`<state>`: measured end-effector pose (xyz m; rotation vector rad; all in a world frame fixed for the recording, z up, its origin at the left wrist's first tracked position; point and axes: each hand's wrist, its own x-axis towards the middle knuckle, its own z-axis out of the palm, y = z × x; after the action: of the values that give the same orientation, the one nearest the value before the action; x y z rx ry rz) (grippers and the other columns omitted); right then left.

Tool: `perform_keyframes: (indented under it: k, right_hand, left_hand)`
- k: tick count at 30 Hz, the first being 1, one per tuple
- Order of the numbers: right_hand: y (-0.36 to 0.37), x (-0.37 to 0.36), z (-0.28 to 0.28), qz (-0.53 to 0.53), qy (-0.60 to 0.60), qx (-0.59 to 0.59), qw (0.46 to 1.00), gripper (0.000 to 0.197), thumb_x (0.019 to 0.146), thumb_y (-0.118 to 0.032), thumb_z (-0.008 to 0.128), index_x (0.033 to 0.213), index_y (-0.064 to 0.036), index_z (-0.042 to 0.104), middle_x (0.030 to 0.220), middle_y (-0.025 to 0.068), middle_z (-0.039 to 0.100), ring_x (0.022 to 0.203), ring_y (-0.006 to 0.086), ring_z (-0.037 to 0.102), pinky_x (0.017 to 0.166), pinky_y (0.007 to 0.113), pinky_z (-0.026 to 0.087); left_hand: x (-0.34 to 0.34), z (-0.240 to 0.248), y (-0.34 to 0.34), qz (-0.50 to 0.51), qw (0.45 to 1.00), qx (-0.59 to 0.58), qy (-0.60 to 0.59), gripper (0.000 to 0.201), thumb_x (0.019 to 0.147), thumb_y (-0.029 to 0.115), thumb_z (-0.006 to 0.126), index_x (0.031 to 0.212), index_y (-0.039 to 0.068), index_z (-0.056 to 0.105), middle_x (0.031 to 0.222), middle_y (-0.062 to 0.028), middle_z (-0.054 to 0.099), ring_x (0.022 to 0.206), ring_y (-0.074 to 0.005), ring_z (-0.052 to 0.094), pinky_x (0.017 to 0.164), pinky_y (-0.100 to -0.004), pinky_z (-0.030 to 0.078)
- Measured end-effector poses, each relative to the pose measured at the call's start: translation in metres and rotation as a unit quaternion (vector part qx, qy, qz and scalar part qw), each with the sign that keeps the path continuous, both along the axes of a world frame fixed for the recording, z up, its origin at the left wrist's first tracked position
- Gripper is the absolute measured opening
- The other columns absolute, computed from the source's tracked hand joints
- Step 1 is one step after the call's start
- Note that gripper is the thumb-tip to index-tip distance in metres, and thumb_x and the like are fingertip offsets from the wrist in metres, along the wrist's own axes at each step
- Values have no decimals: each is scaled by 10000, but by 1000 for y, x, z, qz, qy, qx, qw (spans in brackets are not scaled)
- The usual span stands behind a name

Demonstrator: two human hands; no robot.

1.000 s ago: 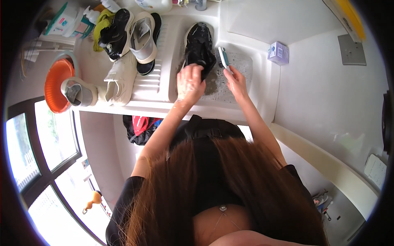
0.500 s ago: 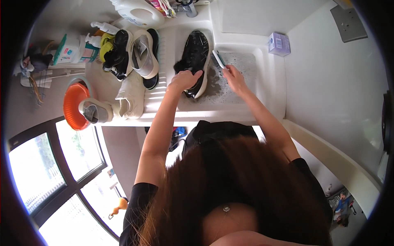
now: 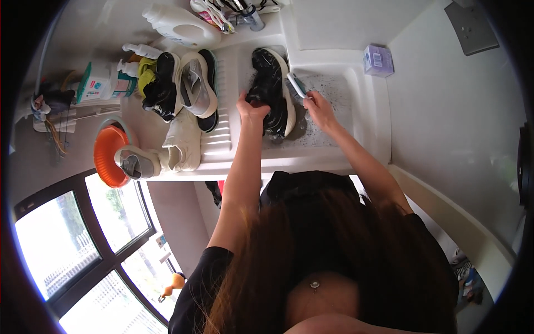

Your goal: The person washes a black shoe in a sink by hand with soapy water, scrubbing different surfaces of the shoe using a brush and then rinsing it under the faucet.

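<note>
A wet black shoe [image 3: 267, 73] with a white sole lies lengthwise in the sink [image 3: 364, 139], tilted so that its sole edge faces right. My left hand [image 3: 254, 107] grips it at the ankle opening, fingers partly hidden inside or behind the black upper. In my right hand [image 3: 321, 111] is a white-and-green scrubbing brush [image 3: 297, 85], held by its lower end. The brush head lies right beside the sole edge; whether it touches cannot be told. Dark, sudsy water [image 3: 328, 94] spreads over the basin floor to the right of the shoe.
Left on the ridged drainboard [image 3: 214, 146] stand another black shoe [image 3: 163, 89], a white shoe [image 3: 184, 142], grey-lined pieces [image 3: 198, 92] and an orange basin [image 3: 109, 156]. Bottles [image 3: 181, 25] and a faucet [image 3: 253, 19] line the back; a purple box [image 3: 379, 60] sits on the right ledge.
The black shoe has been tipped so its sole edge turns more to the right. My left hand has shifted its grip on the ankle opening. My right hand still holds the brush beside the shoe.
</note>
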<state>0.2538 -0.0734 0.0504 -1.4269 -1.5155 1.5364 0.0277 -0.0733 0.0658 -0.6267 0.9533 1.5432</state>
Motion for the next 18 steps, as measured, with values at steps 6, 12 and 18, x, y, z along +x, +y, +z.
perform_keyframes:
  k: [6,12,18]
  right_hand:
    - [7,26,-10,-5,-114,59,992,435,853,-307,582,1138,22,583,884,198,682,819,325,670,761,412,509]
    - [-3,26,-4,-12,-120,67,990,420,832,-293,623,1120,12,598,887,195,686,808,308,678,742,388,517]
    - [-5,23,21,-62,-37,53,996,405,842,-290,649,1124,-4,595,839,138,676,755,234,657,706,349,508]
  left_hand:
    - [5,-37,9,86,984,156,-11,615,946,485,465,1379,49,483,1359,-164,539,1244,-368,517,1095,-538,384]
    - [0,-48,10,83,913,355,-184,510,995,290,380,1363,-53,464,1374,-229,519,1289,-414,469,1131,-541,332]
    - [16,8,1,-2,902,396,-169,534,1006,320,349,1383,-46,444,1410,-225,485,1302,-406,459,1122,-552,338]
